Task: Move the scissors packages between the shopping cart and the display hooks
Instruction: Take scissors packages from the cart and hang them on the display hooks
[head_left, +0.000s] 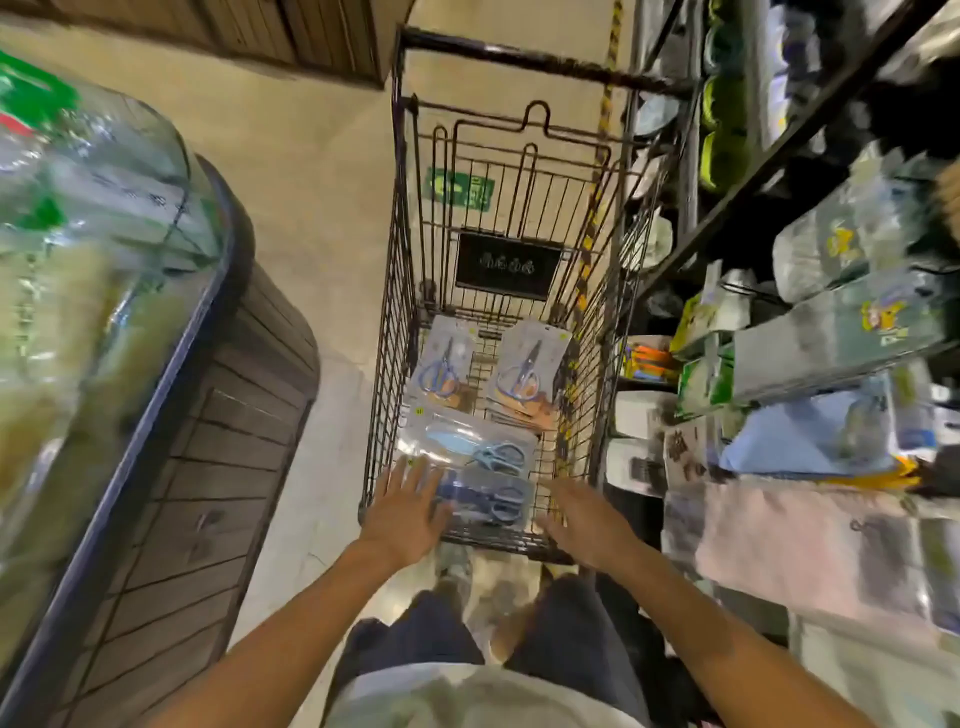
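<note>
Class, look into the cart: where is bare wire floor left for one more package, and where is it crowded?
Free: the strip between the two far scissors packages, and the floor along the cart's right wall. Crowded: the near end, where stacked packages lie under the left hand and beside the right hand.

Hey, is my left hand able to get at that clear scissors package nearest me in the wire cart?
Probably yes. The left hand hovers open right over the near clear scissors package in the black wire cart, with nothing lying over it.
</note>
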